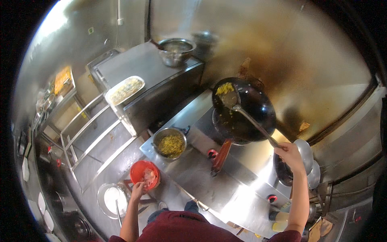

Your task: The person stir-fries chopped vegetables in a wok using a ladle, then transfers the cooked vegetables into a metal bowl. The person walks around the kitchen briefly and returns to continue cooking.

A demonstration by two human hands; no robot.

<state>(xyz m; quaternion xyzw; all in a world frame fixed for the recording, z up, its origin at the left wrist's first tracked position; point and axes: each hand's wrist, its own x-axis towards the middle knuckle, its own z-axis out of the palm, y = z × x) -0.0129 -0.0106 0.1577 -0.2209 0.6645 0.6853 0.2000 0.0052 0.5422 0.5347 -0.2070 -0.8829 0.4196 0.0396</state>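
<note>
My right hand [289, 155] grips the long handle of a metal wok ladle [254, 122]. The ladle's bowl rests in a black wok [260, 96] beside yellow-green chopped food [225, 88]. My left hand [138, 188] is at the near rim of a red plastic bucket [137, 169], which holds pale pinkish pieces; whether the fingers hold the rim or a piece is unclear. Between the bucket and the wok, a metal pot [155, 142] of yellow-green chopped food stands on the steel stove top.
A metal basin [101, 199] with white contents and a ladle stands left of my left hand. A white oval dish [143, 83] of food and a steel bowl [178, 59] are on the back-left counter. A wooden wok handle [222, 155] juts towards me. Metal bowls [305, 154] sit by my right hand.
</note>
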